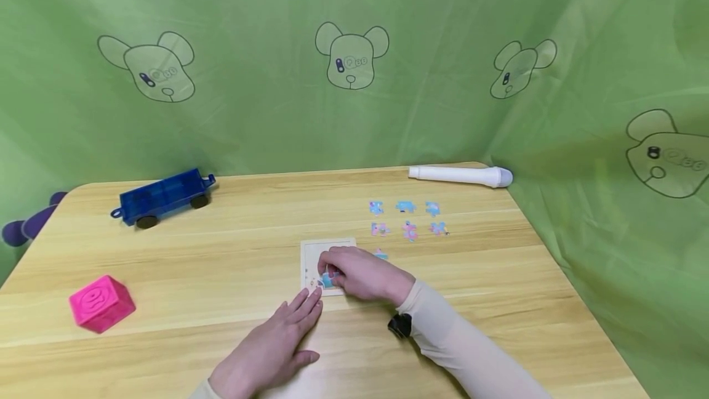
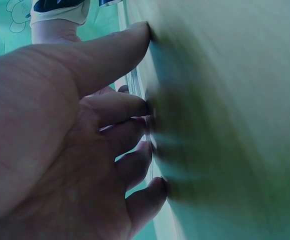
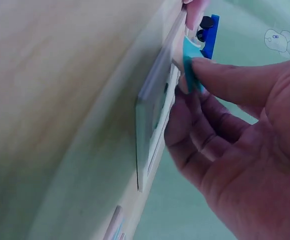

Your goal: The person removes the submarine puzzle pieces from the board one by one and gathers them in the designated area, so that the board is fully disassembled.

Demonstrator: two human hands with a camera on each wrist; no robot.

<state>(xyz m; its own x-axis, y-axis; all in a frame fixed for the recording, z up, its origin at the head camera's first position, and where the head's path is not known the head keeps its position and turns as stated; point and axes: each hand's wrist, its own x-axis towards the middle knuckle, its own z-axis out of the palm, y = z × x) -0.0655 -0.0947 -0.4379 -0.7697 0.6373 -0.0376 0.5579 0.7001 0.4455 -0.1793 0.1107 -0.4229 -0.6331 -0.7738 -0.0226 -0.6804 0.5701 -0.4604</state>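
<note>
A small square puzzle board with a pale frame lies on the table in front of the person. The right hand is over its right side and pinches a blue jigsaw piece between thumb and fingers. In the right wrist view that piece is tilted against the board's face. Fingers fairly straight, the left hand rests with its fingertips at the board's lower left corner and holds nothing. Its thumb touches the table in the left wrist view. Part of the board is hidden by the right hand.
Several loose jigsaw pieces lie in rows right of the board. A white microphone-shaped object lies at the back right. At the left are a blue toy wagon and a pink block. Green cloth hangs behind the table.
</note>
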